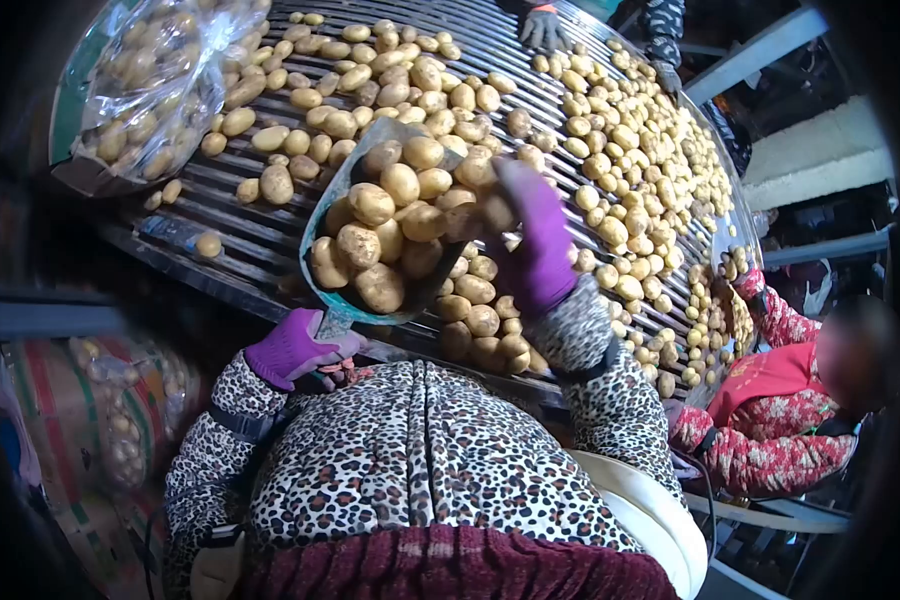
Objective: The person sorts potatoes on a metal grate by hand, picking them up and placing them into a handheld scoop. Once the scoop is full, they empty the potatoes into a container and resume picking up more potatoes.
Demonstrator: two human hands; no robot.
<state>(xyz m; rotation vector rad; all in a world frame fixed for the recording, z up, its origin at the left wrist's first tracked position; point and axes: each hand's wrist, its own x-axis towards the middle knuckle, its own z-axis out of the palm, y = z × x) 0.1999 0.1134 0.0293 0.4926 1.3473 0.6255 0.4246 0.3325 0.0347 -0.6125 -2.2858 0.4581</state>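
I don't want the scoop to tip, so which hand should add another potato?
Right, I'd say. The right hand is already over the potatoes at the scoop's open side, while the left hand holds the scoop at its near end and probably steadies it.

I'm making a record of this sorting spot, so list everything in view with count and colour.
Potatoes: too many to count, yellow-brown, across the rack and in the scoop
Rack: one, dark slats, centre
Scoop: one, teal rim, near the jacket
Bag: one, clear, potatoes inside, top left
Box: one, green and brown, around the bag
Sacks: count unclear, brown, striped, lower left
Beams: several, grey, right
Co-worker: one, red clothing, right
Other workers' sleeves: dark, top
Jacket: one, leopard print, bottom
Left hand: purple glove, on the scoop's handle
Right hand: purple glove, blurred, at the scoop's right
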